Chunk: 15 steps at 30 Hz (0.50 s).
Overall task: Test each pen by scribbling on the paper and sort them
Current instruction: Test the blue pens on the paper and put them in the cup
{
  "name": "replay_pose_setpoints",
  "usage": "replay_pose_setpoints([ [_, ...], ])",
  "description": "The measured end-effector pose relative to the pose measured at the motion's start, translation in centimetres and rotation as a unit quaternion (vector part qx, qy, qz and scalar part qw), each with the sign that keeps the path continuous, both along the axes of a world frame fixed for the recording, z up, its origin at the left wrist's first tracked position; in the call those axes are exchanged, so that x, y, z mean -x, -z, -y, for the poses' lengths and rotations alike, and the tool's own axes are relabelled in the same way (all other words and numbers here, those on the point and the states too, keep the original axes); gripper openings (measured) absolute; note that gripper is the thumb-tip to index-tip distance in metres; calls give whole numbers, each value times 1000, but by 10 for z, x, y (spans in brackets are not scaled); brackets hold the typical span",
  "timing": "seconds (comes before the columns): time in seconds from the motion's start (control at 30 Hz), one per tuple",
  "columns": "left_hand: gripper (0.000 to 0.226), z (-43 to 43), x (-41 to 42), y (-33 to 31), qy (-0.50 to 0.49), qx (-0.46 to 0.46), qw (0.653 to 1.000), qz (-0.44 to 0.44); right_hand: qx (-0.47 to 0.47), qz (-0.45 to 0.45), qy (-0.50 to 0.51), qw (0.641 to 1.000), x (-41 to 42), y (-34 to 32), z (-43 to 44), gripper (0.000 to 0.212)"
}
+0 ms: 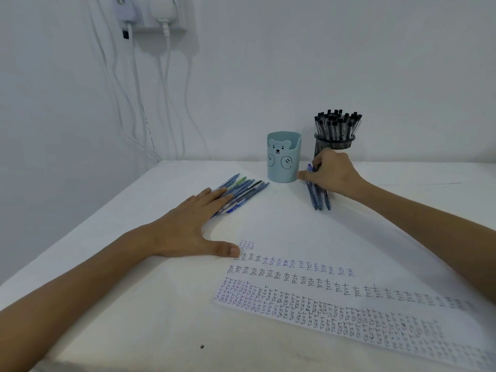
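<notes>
The right hand sits right of centre in the frame, its fingers curled over a small bundle of blue pens and gripping them against the table. The thumb is tucked at the top of the bundle and the forefinger stretches left, its tip just beside the base of the blue bear cup. The pens lie under the palm and their lower ends stick out below it, pointing toward the bottom of the frame.

The left hand lies flat at centre left with fingers straight and holds nothing. Its fingertips rest on a loose pile of pens – mostly blue, 1 with a green barrel – fanned out to the left of the cup. Its thumb reaches right and touches the upper left corner of the paper.

The paper runs from the centre to the lower right of the frame. It carries rows of 1 handwritten word, "TEST", repeated in black and blue ink; the rows blur toward the right edge. A pen in the pile bears a printed label too small to read.

Behind the right hand stands a black mesh holder, packed with black-capped pens. In the upper left, a wall socket holds chargers – white cables hang down from it.
</notes>
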<state>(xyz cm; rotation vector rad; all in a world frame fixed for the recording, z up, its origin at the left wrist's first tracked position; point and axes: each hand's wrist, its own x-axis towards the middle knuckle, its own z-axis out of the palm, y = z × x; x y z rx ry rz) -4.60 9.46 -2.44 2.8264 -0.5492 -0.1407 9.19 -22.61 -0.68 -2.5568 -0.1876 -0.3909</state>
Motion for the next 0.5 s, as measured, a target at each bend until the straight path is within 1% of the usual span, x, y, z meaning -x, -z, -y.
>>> replay_pose_setpoints([
  [0.07, 141, 0, 0, 0, -1, 1, 1000, -1, 11, 10, 8, 1000, -1, 4, -1, 47],
  [0.13, 141, 0, 0, -1, -1, 1, 1000, -4, 35, 19, 12, 999, 3, 6, -3, 35],
  [0.2, 140, 1, 1, -1, -1, 1, 1000, -4, 71, 61, 9, 996, 12, 5, -7, 24],
  [0.23, 140, 0, 1, -1, -1, 1, 1000, -4, 90, 98, -4, 991, 19, 4, -11, 20],
  [0.3, 140, 0, 1, -1, -1, 2, 1000, -5, 102, 162, -75, 979, 33, 0, -23, 14],
  [0.37, 140, 1, 1, -1, -2, -1, 1000, -5, 115, 188, -176, 959, 48, -3, -39, 12],
  [0.43, 140, 1, 1, -1, -1, -3, 1000, -4, 172, 200, -255, 930, 56, 0, -53, 19],
  [0.5, 139, 2, 2, -3, 2, -2, 1000, -4, 231, 204, -293, 905, 58, 8, -62, 27],
])
